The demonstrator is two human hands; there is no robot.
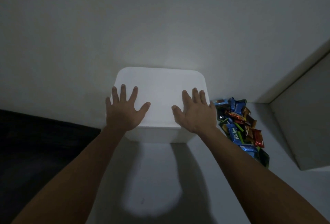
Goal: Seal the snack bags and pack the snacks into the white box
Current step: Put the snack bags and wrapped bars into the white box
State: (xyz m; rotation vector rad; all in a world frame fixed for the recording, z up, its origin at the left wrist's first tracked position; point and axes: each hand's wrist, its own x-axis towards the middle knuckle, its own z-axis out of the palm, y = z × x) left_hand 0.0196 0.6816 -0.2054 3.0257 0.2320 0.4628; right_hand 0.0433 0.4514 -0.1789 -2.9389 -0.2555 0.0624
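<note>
The white box [160,84] stands against the wall in the middle of the view, with its white lid on top. My left hand [125,111] lies flat on the lid's left side, fingers spread. My right hand [195,112] lies flat on the lid's right side, fingers spread too. Neither hand holds anything. A pile of several wrapped snacks [239,125], in blue, green, red and brown wrappers, lies on the surface just right of the box. The inside of the box is hidden by the lid.
A pale wall [160,18] rises behind the box. A white block or panel [303,116] stands at the right, beyond the snacks. A dark surface [35,143] lies at the left. The room is dim, with a bright patch of light [151,188] in front of the box.
</note>
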